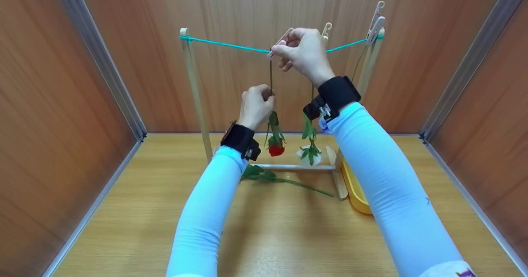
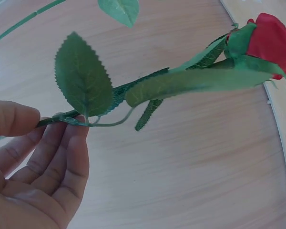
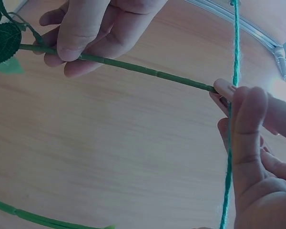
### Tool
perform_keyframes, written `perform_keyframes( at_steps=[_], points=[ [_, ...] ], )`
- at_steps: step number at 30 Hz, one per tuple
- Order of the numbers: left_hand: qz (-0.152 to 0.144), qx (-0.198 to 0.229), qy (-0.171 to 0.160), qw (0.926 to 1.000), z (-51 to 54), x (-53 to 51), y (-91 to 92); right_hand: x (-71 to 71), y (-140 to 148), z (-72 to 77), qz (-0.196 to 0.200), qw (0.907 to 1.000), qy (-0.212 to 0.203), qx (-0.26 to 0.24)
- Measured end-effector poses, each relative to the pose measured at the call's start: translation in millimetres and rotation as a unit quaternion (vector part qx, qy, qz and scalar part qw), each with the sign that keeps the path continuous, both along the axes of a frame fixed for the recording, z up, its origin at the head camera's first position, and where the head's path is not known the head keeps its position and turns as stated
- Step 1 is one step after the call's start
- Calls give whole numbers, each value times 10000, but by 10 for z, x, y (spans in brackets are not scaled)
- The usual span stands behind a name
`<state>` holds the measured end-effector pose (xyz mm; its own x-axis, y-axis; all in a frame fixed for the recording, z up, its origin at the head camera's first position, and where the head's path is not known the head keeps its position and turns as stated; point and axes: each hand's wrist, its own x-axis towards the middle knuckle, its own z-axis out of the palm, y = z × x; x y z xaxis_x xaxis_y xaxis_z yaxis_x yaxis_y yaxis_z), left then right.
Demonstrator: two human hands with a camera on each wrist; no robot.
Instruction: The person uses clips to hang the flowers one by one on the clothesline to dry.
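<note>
The person is wearing stretchy, pale-blue fabric sleeves (image 1: 206,211), which are creasing along both forearms. Broad black wrist straps (image 1: 340,92) are circling both wrists by the sleeve ends, carrying small, blocky black devices (image 1: 312,109). White cloth (image 1: 441,268) with a purple mark (image 1: 467,273) is showing beyond the right sleeve.

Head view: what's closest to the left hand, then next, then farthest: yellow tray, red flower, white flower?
1. Red flower: below and slightly right of the left hand.
2. White flower: hanging to the right of the red one.
3. Yellow tray: farthest right and lowest.
</note>
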<state>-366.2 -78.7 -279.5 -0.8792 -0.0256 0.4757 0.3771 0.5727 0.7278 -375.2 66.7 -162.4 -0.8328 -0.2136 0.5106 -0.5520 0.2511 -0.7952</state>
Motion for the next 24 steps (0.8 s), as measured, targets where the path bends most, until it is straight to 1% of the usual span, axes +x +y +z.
perform_keyframes(
  at_steps=[4, 11, 18, 21, 24],
  points=[
    [100, 30, -10, 9999, -10, 11, -15, -9, -32, 0, 96, 9999, -91, -87],
    [200, 48, -59, 9998, -14, 18, -40, -18, -68, -6, 0, 9999, -79, 69],
    [188, -15, -143, 9997, -26, 13, -42, -22, -50, -38, 18, 9997, -57, 219],
    [166, 29, -219, 9996, -25, 10, -39, -6, -32, -37, 0, 9995, -84, 289],
    [148, 44, -269, 9995, -31, 17, -28, 33, 15, -49, -14, 9993, -23, 361]
  ],
)
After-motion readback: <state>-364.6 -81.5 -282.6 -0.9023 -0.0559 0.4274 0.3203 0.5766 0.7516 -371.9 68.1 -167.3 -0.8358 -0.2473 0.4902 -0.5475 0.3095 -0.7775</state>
